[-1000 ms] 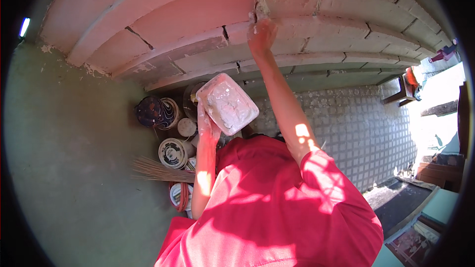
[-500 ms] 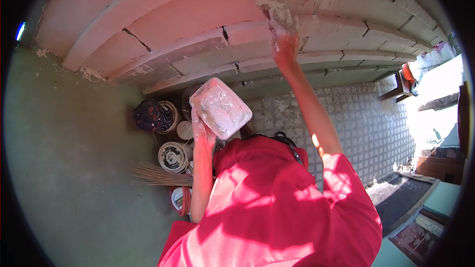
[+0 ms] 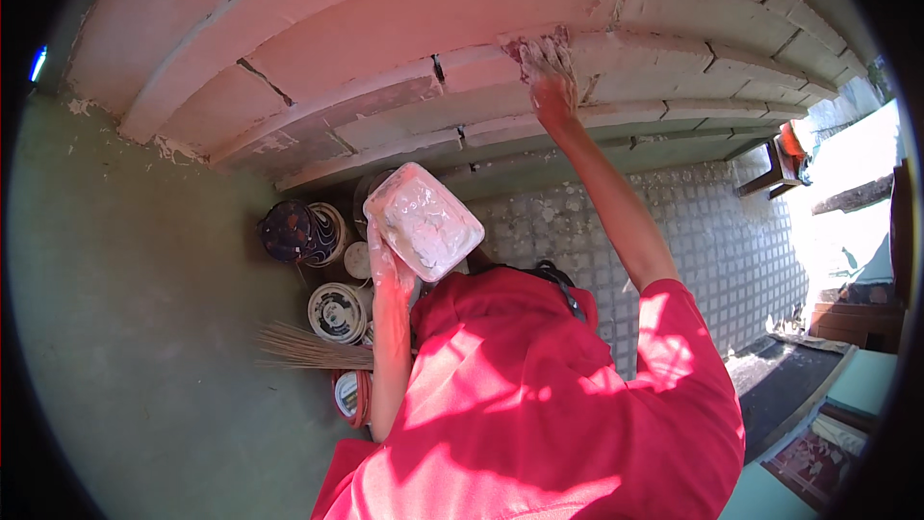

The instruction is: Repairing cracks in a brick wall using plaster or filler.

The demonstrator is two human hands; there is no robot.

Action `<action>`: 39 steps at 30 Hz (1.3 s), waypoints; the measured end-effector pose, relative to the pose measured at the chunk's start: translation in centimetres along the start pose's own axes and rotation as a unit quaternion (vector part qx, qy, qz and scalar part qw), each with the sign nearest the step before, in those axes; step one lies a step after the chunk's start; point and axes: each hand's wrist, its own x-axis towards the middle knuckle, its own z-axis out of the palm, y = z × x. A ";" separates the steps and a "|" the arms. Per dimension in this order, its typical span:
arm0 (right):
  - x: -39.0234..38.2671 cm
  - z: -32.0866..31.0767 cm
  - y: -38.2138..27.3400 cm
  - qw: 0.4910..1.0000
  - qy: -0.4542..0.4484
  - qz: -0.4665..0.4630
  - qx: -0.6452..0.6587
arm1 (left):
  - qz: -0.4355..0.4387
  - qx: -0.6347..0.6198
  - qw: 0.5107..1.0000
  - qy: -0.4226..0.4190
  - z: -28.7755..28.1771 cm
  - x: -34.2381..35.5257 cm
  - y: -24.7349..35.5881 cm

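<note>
My left hand [image 3: 390,268] is closed round the side of a squarish white tub [image 3: 456,256], holding it tilted in front of my body. Pale, wet paste [image 3: 423,217] fills the tub and coats my fingers. Up on the block wall [image 3: 404,19], my right hand [image 3: 551,82] is closed on a flat, paste-smeared scraper [image 3: 514,48]. Its blade is against the wall near a ledge between blocks; paste and my fingers hide its exact shape. Dark gaps run through some of the wall's joints.
On the left floor stand a dark bucket [image 3: 287,231], a white lidded bucket [image 3: 335,312] and a container with red cord [image 3: 354,397]. A stick broom [image 3: 313,345] lies beside them. Patterned tiles [image 3: 712,231] cover the floor; a wooden stool [image 3: 773,171] stands far right.
My right hand has lowered slightly, and the scraper has come down the wall, now flatter against it. The tub in my left hand has shifted slightly left and down.
</note>
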 end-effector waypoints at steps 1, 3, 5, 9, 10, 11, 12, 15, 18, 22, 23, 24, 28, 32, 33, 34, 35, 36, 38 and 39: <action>-0.1 -1.1 -0.4 1.000 0.000 -0.014 0.002 | -0.003 -0.004 1.000 0.008 -0.1 -0.2 0.3; 1.3 -2.8 -0.7 1.000 -0.001 -0.027 0.003 | -0.004 -0.007 1.000 -0.008 -0.3 -0.3 0.7; 3.4 -4.2 -0.9 0.991 0.067 -0.009 0.114 | -0.003 -0.008 1.000 -0.024 -0.3 -0.3 0.8; 6.3 -2.7 -0.8 0.994 0.062 0.013 0.084 | 0.002 0.007 1.000 -0.013 0.0 -0.4 0.7; 5.2 -0.7 -0.3 0.997 0.056 0.010 0.043 | 0.007 0.015 1.000 -0.007 0.2 0.0 0.7; 4.1 0.9 0.4 0.999 0.051 0.005 0.002 | 0.005 0.016 1.000 -0.012 0.7 0.3 0.7; 2.5 2.0 0.8 1.000 0.017 0.013 0.013 | -0.005 0.001 1.000 -0.026 0.9 0.2 0.8; 0.3 0.8 0.1 0.997 -0.040 0.038 0.049 | -0.011 -0.019 0.999 -0.026 -0.1 -0.1 0.6; 1.9 -3.4 -1.7 0.988 -0.062 0.055 0.128 | -0.003 -0.013 1.000 -0.026 -0.3 -0.3 0.7; 5.3 -3.6 -2.4 0.985 0.034 0.017 0.168 | -0.007 0.001 0.999 -0.036 0.7 -0.3 0.8; 5.6 -2.3 -1.8 0.993 0.052 -0.002 0.106 | -0.011 0.004 0.999 -0.040 1.0 -0.3 0.7; 5.2 -1.4 -1.2 0.997 0.069 -0.021 0.043 | -0.012 0.008 1.000 -0.026 1.2 -0.3 0.7; 1.3 -0.4 -0.5 0.996 -0.058 0.008 0.070 | -0.011 -0.002 1.000 -0.015 1.8 -0.9 0.8; 3.4 -5.5 1.3 0.998 0.004 -0.063 0.024 | 0.016 -0.016 0.999 -0.024 0.8 -1.1 0.5; 4.4 -5.7 2.8 0.995 0.025 -0.017 0.090 | 0.015 -0.017 0.999 -0.026 1.3 -1.0 0.5; 4.8 -5.8 3.9 0.986 0.045 0.032 0.156 | 0.001 -0.017 1.000 -0.010 1.6 -1.2 0.5; 5.1 -5.1 4.9 0.986 0.046 0.036 0.154 | -0.012 -0.015 1.000 0.004 1.8 -1.3 0.6; 5.3 -4.2 6.0 0.994 0.038 0.025 0.097 | -0.015 -0.012 1.000 0.002 1.7 -1.3 0.5; 4.2 -2.6 7.2 0.998 0.026 -0.032 0.054 | 0.005 0.005 1.000 -0.012 1.3 -0.6 0.1; 2.7 -1.9 7.8 0.998 0.027 -0.031 0.052 | 0.005 0.006 1.000 -0.015 1.6 -0.3 0.0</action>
